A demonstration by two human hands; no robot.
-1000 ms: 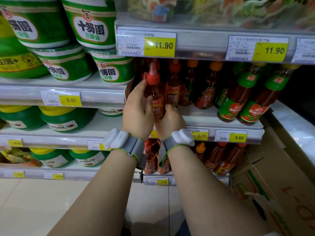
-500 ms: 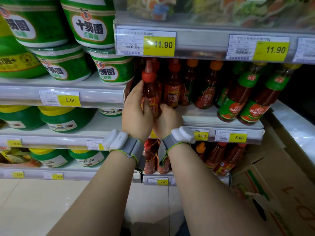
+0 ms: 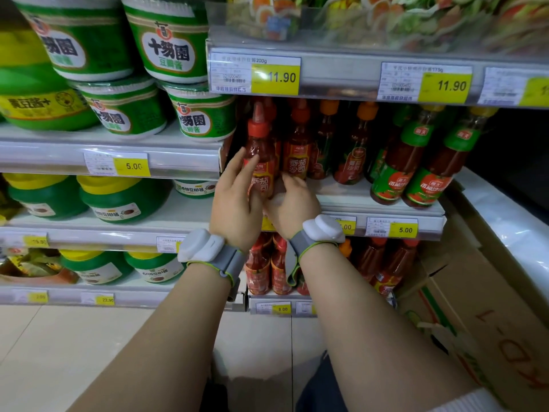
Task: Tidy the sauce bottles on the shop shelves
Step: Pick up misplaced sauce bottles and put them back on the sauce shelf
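1. I see my left hand (image 3: pixel 236 200) holding the red-capped sauce bottle (image 3: pixel 261 156), fingers curled round its left side.
2. My right hand (image 3: pixel 292 203) cups the bottle's base; its fingertips are hidden.

Both forearms are bare. Just behind the left hand (image 3: pixel 234 203) sits a grey fabric wristband edged in lime green (image 3: pixel 228 261), carrying a rounded white plastic module (image 3: pixel 200 245). Behind the right hand (image 3: pixel 292 208) a matching grey, green-edged strap (image 3: pixel 298 248) bears another white module (image 3: pixel 323 228). A white ribbed sleeve cuff (image 3: pixel 472 404) shows far up the right arm.
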